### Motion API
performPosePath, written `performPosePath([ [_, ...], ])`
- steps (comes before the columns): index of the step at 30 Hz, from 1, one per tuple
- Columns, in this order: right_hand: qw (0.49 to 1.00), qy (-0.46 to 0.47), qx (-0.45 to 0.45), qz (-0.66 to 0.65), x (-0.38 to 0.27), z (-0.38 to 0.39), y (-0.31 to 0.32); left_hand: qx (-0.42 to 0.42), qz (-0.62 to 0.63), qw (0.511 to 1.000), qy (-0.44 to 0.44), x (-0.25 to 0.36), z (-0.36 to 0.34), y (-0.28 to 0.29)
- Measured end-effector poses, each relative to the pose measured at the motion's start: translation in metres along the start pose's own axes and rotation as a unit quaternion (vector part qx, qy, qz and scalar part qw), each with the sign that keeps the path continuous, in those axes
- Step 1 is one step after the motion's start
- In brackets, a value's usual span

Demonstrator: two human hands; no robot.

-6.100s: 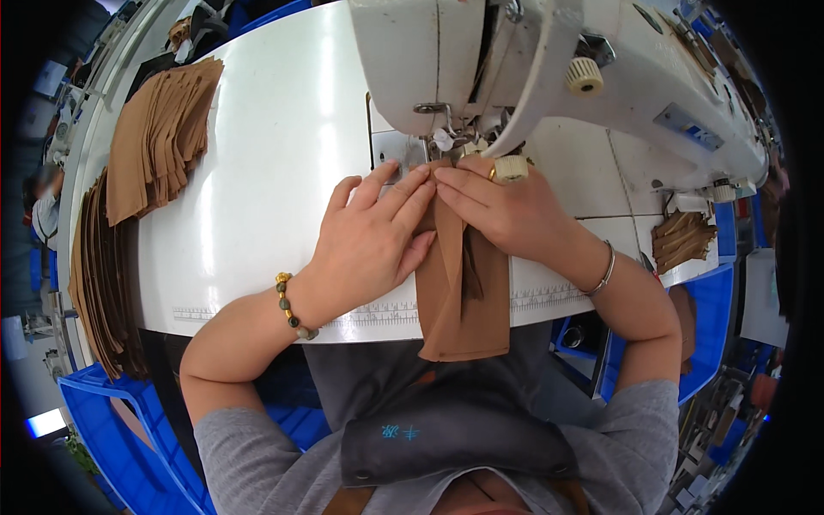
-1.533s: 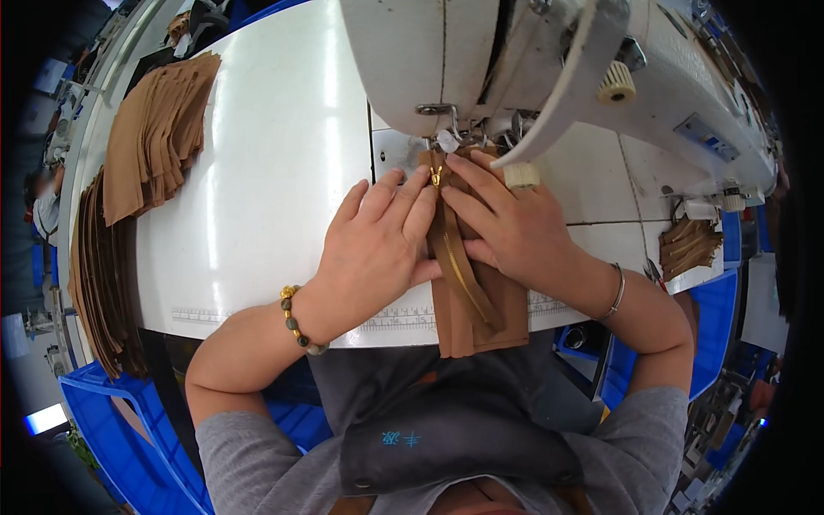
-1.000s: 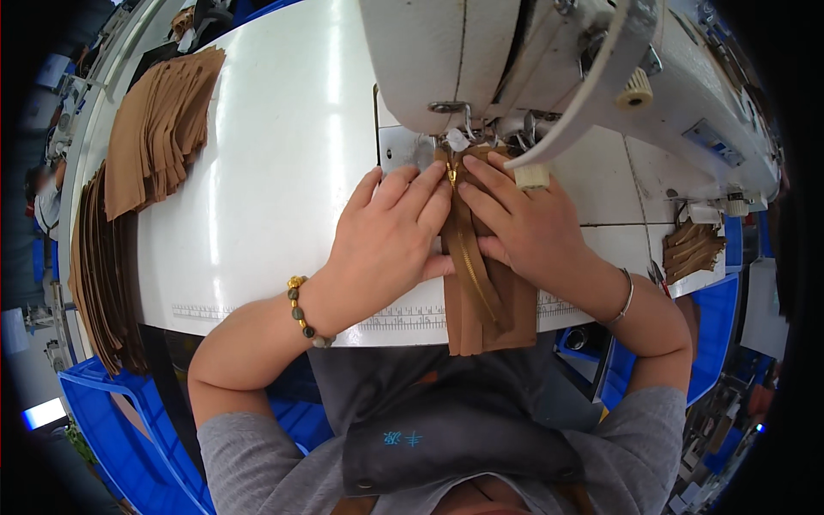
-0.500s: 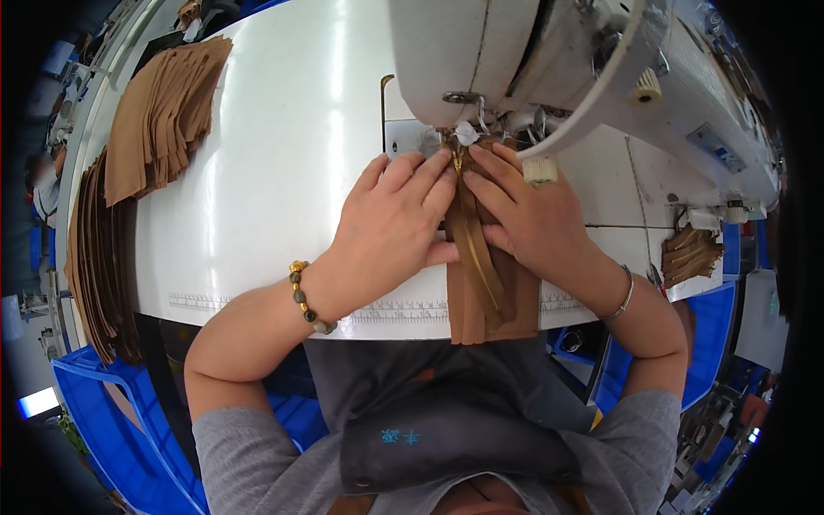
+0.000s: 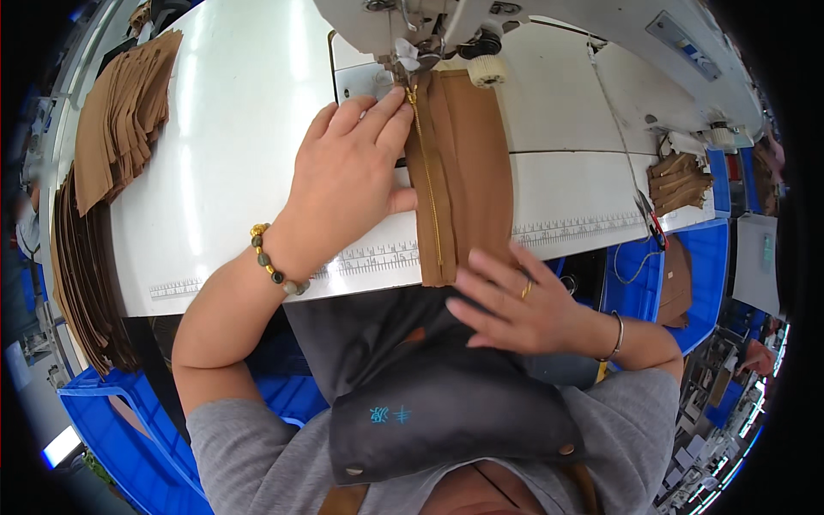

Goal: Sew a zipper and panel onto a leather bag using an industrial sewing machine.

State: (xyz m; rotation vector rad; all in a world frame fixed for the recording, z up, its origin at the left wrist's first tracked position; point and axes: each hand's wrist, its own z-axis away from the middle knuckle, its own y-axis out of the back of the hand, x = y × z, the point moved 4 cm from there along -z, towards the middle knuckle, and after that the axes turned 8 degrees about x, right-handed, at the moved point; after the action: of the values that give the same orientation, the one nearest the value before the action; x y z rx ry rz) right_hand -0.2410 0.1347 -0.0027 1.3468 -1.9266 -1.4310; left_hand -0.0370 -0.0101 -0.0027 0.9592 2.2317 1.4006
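Left hand (image 5: 348,167): fingers slightly spread beside zipper (image 5: 432,189)
Right hand (image 5: 519,307): fingers spread
Cloth (image 5: 479,154): best kept flat, straight

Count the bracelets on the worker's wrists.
2: a beaded bracelet on the wrist of the left hand, and a metal bangle on the wrist of the right hand. None seems hidden.

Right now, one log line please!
left hand: at far end of zipper | right hand: spread, by near end of brown fabric | zipper: lengthwise along fabric
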Motion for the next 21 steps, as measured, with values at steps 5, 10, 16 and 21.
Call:
performPosePath([
  [5,0.991,0.077,0.11,-0.018,-0.007,0.019,0.02,0.008,-0.013,1.0,-0.024,0.01,0.005,0.007],
  [10,0.98,0.007,0.198,0.023,0.026,-0.005,0.023,0.018,-0.024,0.99,-0.138,0.047,0.03,0.022],
  [16,0.986,-0.078,0.147,0.023,0.053,-0.031,0.006,0.052,-0.016,0.997,-0.054,0.085,0.063,0.028],
  [21,0.99,-0.044,0.133,0.031,0.058,-0.045,0.006,0.087,0.016,0.996,0.01,0.088,0.07,0.023],
])
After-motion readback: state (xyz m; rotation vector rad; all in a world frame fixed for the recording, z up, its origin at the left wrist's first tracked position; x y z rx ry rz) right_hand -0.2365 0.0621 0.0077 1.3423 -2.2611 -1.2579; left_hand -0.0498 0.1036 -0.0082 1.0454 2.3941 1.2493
